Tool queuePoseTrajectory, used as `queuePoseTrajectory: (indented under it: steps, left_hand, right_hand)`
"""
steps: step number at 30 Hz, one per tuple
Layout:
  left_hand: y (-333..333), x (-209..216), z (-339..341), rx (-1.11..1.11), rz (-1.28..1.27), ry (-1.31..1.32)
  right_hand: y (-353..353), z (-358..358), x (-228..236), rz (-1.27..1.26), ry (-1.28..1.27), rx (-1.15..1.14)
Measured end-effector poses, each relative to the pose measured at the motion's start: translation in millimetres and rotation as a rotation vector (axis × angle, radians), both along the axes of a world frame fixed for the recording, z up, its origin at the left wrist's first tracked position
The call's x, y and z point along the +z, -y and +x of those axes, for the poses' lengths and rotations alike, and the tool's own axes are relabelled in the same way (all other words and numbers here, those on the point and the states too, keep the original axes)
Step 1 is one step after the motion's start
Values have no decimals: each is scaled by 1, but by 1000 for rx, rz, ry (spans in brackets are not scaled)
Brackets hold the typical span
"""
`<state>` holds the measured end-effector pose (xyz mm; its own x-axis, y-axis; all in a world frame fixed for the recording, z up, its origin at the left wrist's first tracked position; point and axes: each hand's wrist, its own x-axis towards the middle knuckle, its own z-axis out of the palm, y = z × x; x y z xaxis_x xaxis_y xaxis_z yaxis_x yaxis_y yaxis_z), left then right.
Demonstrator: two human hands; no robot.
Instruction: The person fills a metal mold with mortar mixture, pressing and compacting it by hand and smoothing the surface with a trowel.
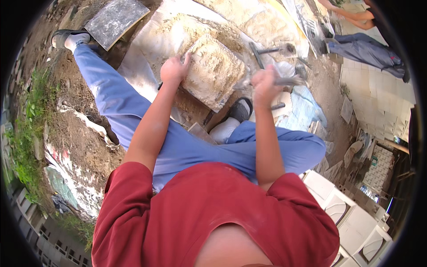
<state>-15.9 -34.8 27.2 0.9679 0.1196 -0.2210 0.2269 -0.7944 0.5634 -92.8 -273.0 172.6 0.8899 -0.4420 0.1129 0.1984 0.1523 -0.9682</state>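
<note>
On the ground between the person's spread legs, a rough, sandy slab of stone (213, 71) lies tilted on a pale sheet (142, 49) dusted with grit. At the slab's left edge the left hand (174, 69) rests with its fingers curled over the rim, touching the stone; it steadies the slab rather than lifting it. To the right, the right hand (264, 84) is closed in a fist around the handle of a grey metal tool (289, 81), whose blurred head points out to the right, near the slab's right edge but not clearly touching it. Whether the tool is a hammer or a chisel I cannot tell, since it is smeared by motion.

Both forearms come up from a red shirt (213, 213) at the lower edge, over blue trousers (195, 147). One leg stretches to the upper left, ending in a white sock and dark sandal (66, 39) beside a flat grey tile (116, 21). The other foot, also in a dark sandal (240, 109), sits just below the slab's lower corner.

Beyond the slab lies another hammer-like tool (267, 51) on the pale sheet. At the upper right, a second person's bare arms (351, 15) and blue-grey trousers (369, 51) show beside a pavement of light tiles (378, 93). White moulded blocks (351, 213) are stacked at the lower right, and bare earth with grass (26, 129) runs down the left
</note>
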Motion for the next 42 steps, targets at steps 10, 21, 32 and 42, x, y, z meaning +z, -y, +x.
queuePoseTrajectory:
  steps: [10,21,32,42]
  left_hand:
    - [0,-3,-2,-2,-1,-3]
    - [-6,-5,0,-8,0,15]
    - [-1,-4,-5,-7,-1,13]
    - [-8,-12,5,-5,7,52]
  right_hand:
    - [-13,5,-26,-143,-34,110]
    - [-18,-4,-8,-19,17,74]
    - [-21,-9,-39,-13,-61,45]
    - [1,33,-16,-239,-10,105]
